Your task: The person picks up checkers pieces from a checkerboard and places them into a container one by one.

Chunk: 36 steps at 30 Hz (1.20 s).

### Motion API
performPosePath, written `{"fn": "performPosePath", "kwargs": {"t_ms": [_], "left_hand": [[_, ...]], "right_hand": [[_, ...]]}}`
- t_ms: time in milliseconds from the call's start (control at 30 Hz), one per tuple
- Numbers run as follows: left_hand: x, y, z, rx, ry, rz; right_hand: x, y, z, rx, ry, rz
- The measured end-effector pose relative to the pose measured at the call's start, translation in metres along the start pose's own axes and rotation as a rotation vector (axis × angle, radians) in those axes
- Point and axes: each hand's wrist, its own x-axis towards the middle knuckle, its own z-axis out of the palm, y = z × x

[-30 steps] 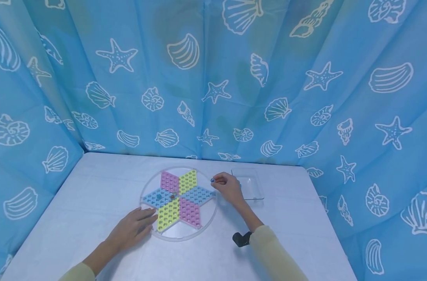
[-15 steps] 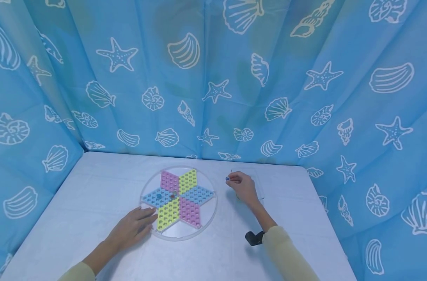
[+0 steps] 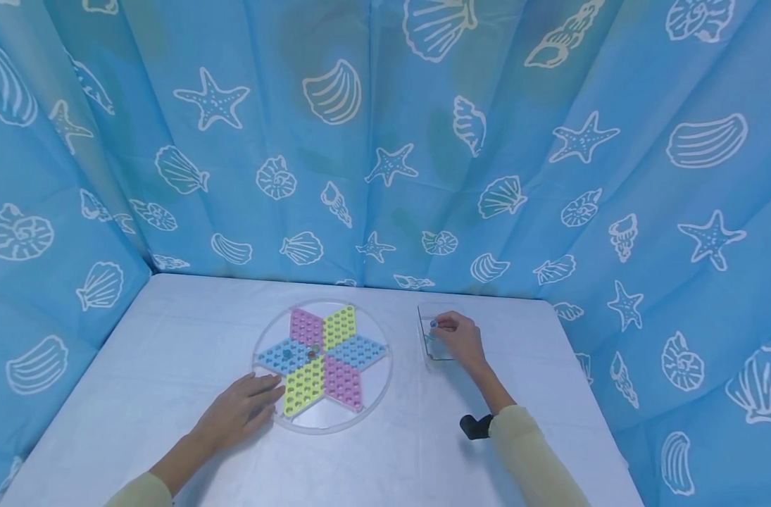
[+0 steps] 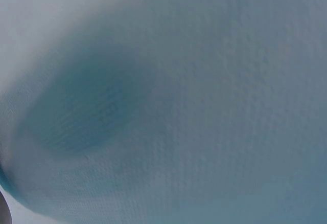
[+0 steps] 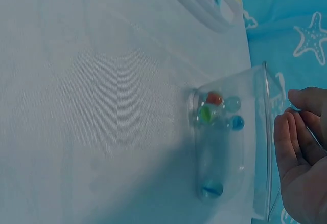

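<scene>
My right hand (image 3: 462, 338) pinches a blue marble (image 3: 434, 324) between thumb and fingertips, over a clear plastic box (image 5: 268, 147). In the right wrist view that hand (image 5: 301, 142) is at the box's open rim, with several glass marbles lying on the bottom, among them an orange-red marble (image 5: 214, 98) and a blue-streaked marble (image 5: 211, 188). My left hand (image 3: 238, 410) lies flat, its fingertips at the lower left rim of a round Chinese checkers board (image 3: 324, 429). On the board's star sit a blue-green marble (image 3: 287, 354) and a reddish marble (image 3: 312, 354).
A white-covered table (image 3: 189, 331) bears everything. Behind and beside it hangs a blue curtain (image 3: 410, 211) with shell and starfish prints. A black wrist-worn piece (image 3: 476, 427) sits at the right sleeve. Only blurred cloth (image 4: 204, 106) fills the left wrist view.
My right hand, pinching the blue marble, has moved right from beside the board's right edge to over the clear box. The left hand and the board have stayed put.
</scene>
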Motion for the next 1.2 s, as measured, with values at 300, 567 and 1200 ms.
{"fn": "performPosePath", "kwargs": {"t_ms": [300, 567, 1200], "left_hand": [[-0.001, 0.0, 0.0, -0.002, 0.013, 0.006], [-0.001, -0.001, 0.001, 0.004, -0.001, -0.008], [-0.001, 0.001, 0.001, 0.0, -0.016, -0.033]], "right_hand": [[0.004, 0.01, -0.003, -0.132, -0.047, 0.01], [0.009, 0.01, -0.002, -0.259, -0.199, 0.045], [0.015, 0.016, 0.006, -0.342, -0.294, 0.052]]}}
